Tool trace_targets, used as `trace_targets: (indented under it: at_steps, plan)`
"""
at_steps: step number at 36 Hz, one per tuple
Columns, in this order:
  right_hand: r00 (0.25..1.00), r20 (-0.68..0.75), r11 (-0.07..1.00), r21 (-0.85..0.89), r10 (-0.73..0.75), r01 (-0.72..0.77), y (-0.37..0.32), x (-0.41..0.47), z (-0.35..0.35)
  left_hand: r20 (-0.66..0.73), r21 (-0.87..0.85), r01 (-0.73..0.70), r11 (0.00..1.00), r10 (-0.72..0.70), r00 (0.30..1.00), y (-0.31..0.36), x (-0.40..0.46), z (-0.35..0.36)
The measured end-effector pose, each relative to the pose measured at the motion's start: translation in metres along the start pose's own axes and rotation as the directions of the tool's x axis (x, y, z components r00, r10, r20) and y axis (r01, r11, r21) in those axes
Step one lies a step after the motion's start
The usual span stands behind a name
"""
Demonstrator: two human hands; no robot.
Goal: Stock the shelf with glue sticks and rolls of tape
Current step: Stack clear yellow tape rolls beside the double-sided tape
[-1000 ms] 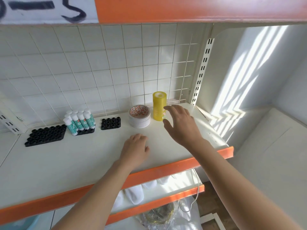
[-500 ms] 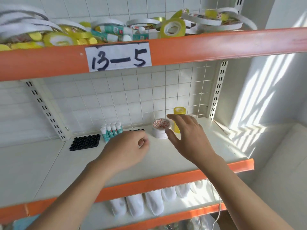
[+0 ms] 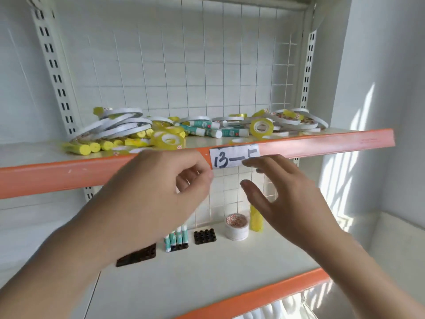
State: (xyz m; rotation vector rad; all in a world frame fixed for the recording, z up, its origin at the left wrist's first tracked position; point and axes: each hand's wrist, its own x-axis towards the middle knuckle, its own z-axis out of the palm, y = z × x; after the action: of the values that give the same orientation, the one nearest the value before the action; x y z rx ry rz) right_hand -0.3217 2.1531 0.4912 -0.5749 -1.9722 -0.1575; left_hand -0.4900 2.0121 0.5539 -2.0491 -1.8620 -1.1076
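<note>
On upper shelf (image 3: pixel 322 140), loose pile: tape rolls (image 3: pixel 261 127), glue sticks (image 3: pixel 202 124). Judged light, stiff; rolls best pinched across rim, sticks round barrel. Left hand (image 3: pixel 158 194) loosely curled, nothing held; right hand (image 3: pixel 282 192) spread, empty. Lower shelf (image 3: pixel 230 272): stocked sticks, two tape stacks. Since earlier frame, both hands raised toward upper shelf, view tilted up.

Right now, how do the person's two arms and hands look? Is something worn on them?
The left hand and the right hand are both bare: no gloves, and no rings, watch or bracelet show. Both forearms are bare too, with no sleeve as far as the picture shows them. No markings can be seen. The picture is a little blurred, so small details could be missed.
</note>
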Motion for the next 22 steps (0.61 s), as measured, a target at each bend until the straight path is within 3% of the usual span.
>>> trace_targets:
  at_steps: [10,18,22]
  plan:
    - [0.997,-0.009,0.994,-0.081,-0.071,0.07,-0.02,0.07,0.008,-0.135,0.19,0.023,0.982,0.003,0.991,-0.017,0.055,-0.045]
    - [0.966,0.254,0.999,0.01,-0.045,0.044,-0.019,0.117,0.038,-0.126,0.393,-0.009,0.919,0.063,0.99,-0.065,0.092,-0.049]
    - [0.862,0.498,0.991,0.13,-0.095,0.034,-0.027,0.138,0.057,-0.17,0.442,0.012,0.897,0.071,0.983,-0.083,0.093,-0.045]
